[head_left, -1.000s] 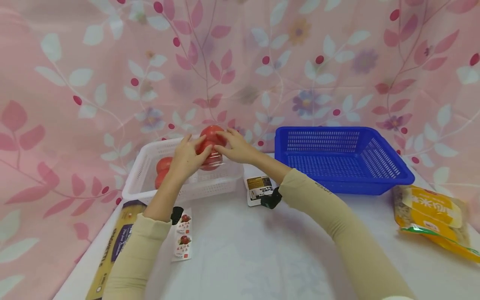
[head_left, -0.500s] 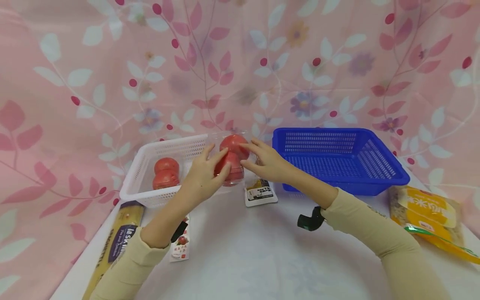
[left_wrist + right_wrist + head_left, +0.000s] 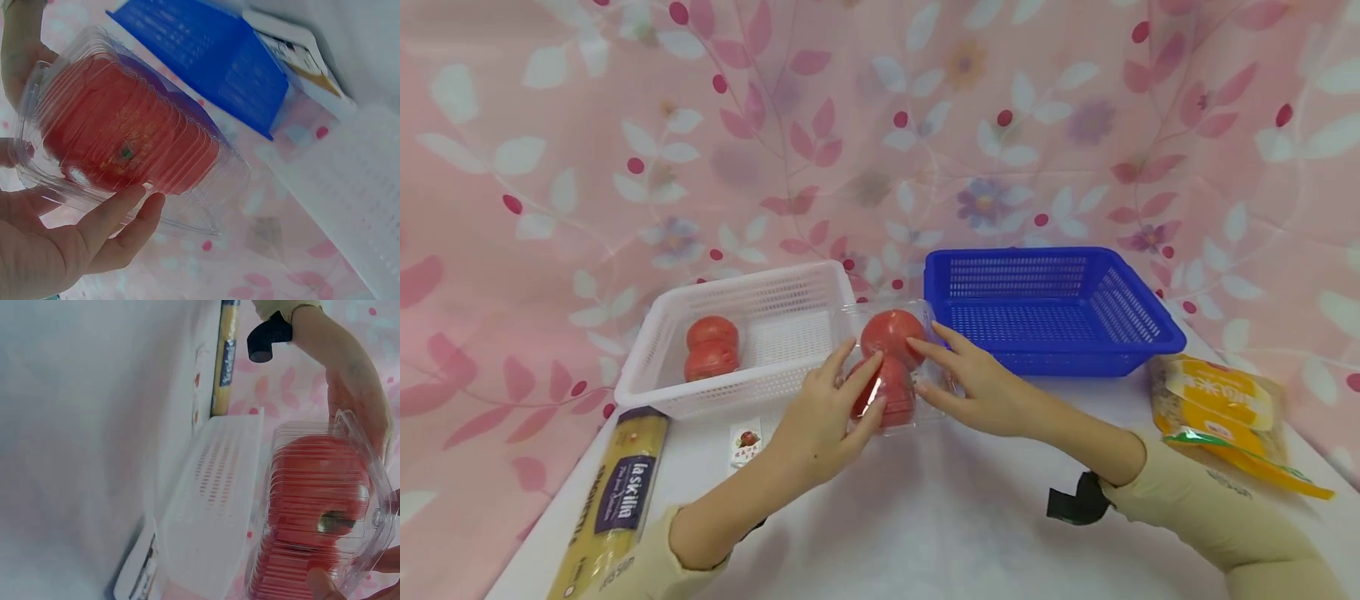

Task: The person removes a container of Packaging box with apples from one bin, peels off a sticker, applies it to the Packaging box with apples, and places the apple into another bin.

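Both hands hold a clear plastic clamshell box of tomatoes (image 3: 891, 408) in front of the gap between two baskets, close above the table. My left hand (image 3: 823, 421) grips its left side, with fingers spread over the lid. My right hand (image 3: 981, 387) grips the opposite side, fingertips on the lid near the tomatoes. Large red tomatoes show through the ribbed plastic in the left wrist view, one with a green stem mark (image 3: 127, 152). The white basket (image 3: 745, 383) at left holds two more red tomatoes (image 3: 711, 354). The blue basket (image 3: 1052, 364) stands behind my right hand.
A spaghetti pack (image 3: 617, 492) lies at front left, beside a small white sachet (image 3: 745, 443) with red fruit printed on it. A yellow bag of grain (image 3: 1221, 408) lies at far right. A white packet (image 3: 306, 53) shows in the left wrist view. A floral curtain (image 3: 865, 150) hangs behind.
The hands have lifted the tomato box out of the white basket and carried it right and nearer. The two tomatoes in the basket stay put. The view has shifted slightly.
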`<state>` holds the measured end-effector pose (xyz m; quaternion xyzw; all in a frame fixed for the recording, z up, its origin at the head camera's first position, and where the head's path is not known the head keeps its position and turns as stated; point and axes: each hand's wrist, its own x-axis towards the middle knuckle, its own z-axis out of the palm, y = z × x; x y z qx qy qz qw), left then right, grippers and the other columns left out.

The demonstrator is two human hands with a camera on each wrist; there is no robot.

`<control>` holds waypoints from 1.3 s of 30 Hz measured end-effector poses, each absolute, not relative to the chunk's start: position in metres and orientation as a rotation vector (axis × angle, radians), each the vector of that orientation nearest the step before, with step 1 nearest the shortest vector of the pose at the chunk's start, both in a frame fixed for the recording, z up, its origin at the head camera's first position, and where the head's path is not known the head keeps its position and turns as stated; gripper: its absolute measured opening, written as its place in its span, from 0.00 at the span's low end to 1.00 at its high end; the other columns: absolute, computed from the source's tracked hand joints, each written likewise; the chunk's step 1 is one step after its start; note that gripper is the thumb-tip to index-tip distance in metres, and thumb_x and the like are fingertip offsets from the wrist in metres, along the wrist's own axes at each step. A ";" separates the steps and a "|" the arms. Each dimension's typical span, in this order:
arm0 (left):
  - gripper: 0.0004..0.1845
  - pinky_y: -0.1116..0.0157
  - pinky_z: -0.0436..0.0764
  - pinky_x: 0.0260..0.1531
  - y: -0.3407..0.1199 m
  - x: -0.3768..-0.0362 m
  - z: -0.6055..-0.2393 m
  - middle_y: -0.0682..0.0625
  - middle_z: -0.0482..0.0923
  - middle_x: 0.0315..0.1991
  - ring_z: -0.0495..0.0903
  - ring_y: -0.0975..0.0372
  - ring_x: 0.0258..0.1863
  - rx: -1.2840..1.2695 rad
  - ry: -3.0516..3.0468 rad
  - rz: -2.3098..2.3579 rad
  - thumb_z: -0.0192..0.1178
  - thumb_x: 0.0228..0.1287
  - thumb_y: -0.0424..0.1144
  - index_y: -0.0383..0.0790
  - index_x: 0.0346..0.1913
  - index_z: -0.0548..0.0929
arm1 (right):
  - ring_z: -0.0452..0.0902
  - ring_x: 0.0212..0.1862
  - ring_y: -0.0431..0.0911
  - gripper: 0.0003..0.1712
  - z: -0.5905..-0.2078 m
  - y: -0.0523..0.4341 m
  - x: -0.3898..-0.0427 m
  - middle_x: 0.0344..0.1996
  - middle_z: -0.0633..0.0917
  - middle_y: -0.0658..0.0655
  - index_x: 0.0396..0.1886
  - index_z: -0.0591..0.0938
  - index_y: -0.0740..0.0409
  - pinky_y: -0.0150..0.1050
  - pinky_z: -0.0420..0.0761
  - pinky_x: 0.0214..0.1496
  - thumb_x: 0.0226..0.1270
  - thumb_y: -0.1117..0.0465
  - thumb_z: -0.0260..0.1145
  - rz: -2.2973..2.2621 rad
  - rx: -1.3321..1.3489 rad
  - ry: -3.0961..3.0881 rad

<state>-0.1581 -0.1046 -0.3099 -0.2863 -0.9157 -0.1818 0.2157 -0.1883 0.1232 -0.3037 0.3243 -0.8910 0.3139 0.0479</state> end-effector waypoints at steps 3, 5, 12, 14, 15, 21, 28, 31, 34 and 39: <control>0.27 0.52 0.77 0.44 -0.103 -0.147 -0.319 0.37 0.61 0.64 0.74 0.44 0.47 -0.848 -2.541 -0.494 0.55 0.62 0.49 0.42 0.63 0.71 | 0.73 0.51 0.55 0.33 -0.310 0.129 -0.176 0.68 0.55 0.67 0.67 0.64 0.51 0.46 0.80 0.42 0.64 0.49 0.59 0.948 1.001 -2.759; 0.28 0.52 0.76 0.46 -0.102 -0.139 -0.324 0.37 0.60 0.65 0.73 0.44 0.48 -0.879 -2.564 -0.495 0.54 0.62 0.50 0.42 0.63 0.69 | 0.75 0.47 0.51 0.34 -0.314 0.134 -0.167 0.68 0.54 0.66 0.68 0.63 0.49 0.44 0.81 0.41 0.64 0.47 0.59 0.956 0.999 -2.804; 0.30 0.56 0.79 0.41 -0.094 -0.114 -0.343 0.35 0.57 0.65 0.74 0.46 0.46 -1.005 -2.626 -0.394 0.50 0.65 0.54 0.41 0.66 0.65 | 0.63 0.61 0.63 0.34 -0.332 0.151 -0.141 0.68 0.54 0.67 0.69 0.62 0.48 0.57 0.74 0.48 0.65 0.43 0.55 0.919 1.026 -2.853; 0.31 0.57 0.80 0.40 -0.092 -0.109 -0.348 0.35 0.58 0.64 0.75 0.47 0.44 -1.033 -2.643 -0.364 0.48 0.66 0.56 0.42 0.66 0.65 | 0.58 0.63 0.65 0.34 -0.337 0.154 -0.134 0.68 0.54 0.67 0.68 0.63 0.48 0.58 0.74 0.48 0.65 0.42 0.54 0.906 1.021 -2.859; 0.31 0.57 0.80 0.39 -0.091 -0.107 -0.350 0.35 0.58 0.64 0.75 0.47 0.44 -1.048 -2.657 -0.353 0.46 0.66 0.57 0.42 0.66 0.65 | 0.59 0.63 0.65 0.34 -0.339 0.155 -0.130 0.68 0.55 0.67 0.68 0.63 0.48 0.58 0.73 0.48 0.65 0.42 0.54 0.894 1.017 -2.855; 0.33 0.59 0.81 0.33 -0.089 -0.100 -0.360 0.37 0.59 0.64 0.75 0.49 0.44 -1.090 -2.729 -0.346 0.45 0.64 0.61 0.43 0.65 0.67 | 0.62 0.61 0.63 0.33 -0.355 0.160 -0.118 0.67 0.56 0.68 0.68 0.64 0.48 0.57 0.74 0.47 0.65 0.44 0.56 0.885 1.014 -2.829; 0.34 0.61 0.81 0.30 -0.093 -0.097 -0.373 0.39 0.58 0.64 0.75 0.51 0.42 -1.139 -2.761 -0.358 0.46 0.63 0.61 0.44 0.66 0.66 | 0.65 0.60 0.61 0.33 -0.371 0.160 -0.113 0.66 0.58 0.68 0.67 0.65 0.49 0.55 0.75 0.48 0.65 0.45 0.57 0.825 1.045 -2.801; 0.33 0.62 0.81 0.30 -0.094 -0.097 -0.378 0.40 0.58 0.64 0.75 0.51 0.41 -1.156 -2.723 -0.372 0.48 0.63 0.60 0.44 0.65 0.66 | 0.66 0.59 0.61 0.33 -0.375 0.160 -0.111 0.66 0.58 0.68 0.67 0.65 0.49 0.55 0.75 0.47 0.64 0.46 0.58 0.818 1.051 -2.791; 0.33 0.62 0.81 0.29 -0.095 -0.096 -0.381 0.39 0.58 0.64 0.75 0.51 0.42 -1.164 -2.697 -0.386 0.49 0.62 0.60 0.44 0.65 0.66 | 0.66 0.59 0.61 0.33 -0.377 0.160 -0.111 0.66 0.58 0.68 0.67 0.65 0.49 0.55 0.75 0.47 0.65 0.45 0.57 0.842 1.052 -2.805; 0.33 0.61 0.81 0.29 -0.096 -0.096 -0.384 0.39 0.58 0.64 0.75 0.50 0.43 -1.163 -2.676 -0.399 0.48 0.63 0.60 0.44 0.66 0.66 | 0.67 0.58 0.59 0.33 -0.381 0.160 -0.110 0.66 0.58 0.66 0.67 0.65 0.48 0.54 0.75 0.47 0.65 0.45 0.57 0.860 1.043 -2.801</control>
